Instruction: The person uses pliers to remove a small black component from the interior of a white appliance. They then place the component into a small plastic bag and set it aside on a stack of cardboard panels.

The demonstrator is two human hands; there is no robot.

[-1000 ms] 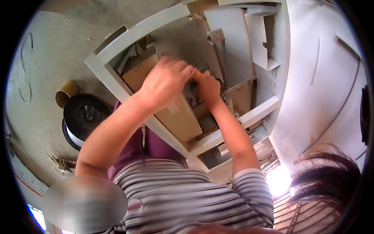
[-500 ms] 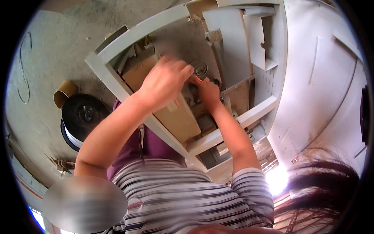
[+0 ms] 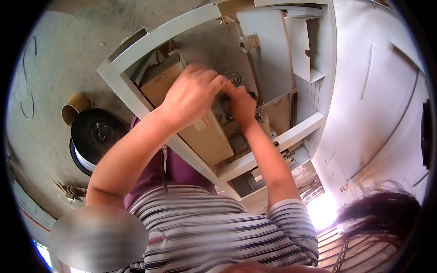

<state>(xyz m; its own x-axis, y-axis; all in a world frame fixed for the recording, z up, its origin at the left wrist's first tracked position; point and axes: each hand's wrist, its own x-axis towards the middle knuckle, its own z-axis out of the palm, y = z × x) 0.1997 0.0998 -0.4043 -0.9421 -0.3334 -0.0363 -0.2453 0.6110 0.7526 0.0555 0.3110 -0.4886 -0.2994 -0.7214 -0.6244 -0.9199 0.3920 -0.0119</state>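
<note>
My left hand [image 3: 193, 91] and my right hand [image 3: 242, 104] meet over the opening of a pale grey metal cabinet frame [image 3: 132, 95]. The fingers of my left hand are curled closed, with the back of the hand toward me. Those of my right hand are pinched together beside the left fingertips. What lies between them is too small and hidden to name. Just beyond the fingertips is a spiral of thin wire [image 3: 234, 76]. Below my left hand, inside the frame, is a long tan box-like panel [image 3: 205, 141].
A black spool [image 3: 96, 134] and a brown cardboard tube [image 3: 75, 109] stand on the concrete floor at the left. A loose wire [image 3: 25, 86] lies farther left. White metal panels [image 3: 364, 91] rise at the right. The frame's crossbar [image 3: 296, 132] passes beneath my right forearm.
My right hand has turned slightly and its fingers have drawn closer to the left hand's. A bit of orange seen at the right fingertips earlier is now hidden. My left hand has barely moved.
</note>
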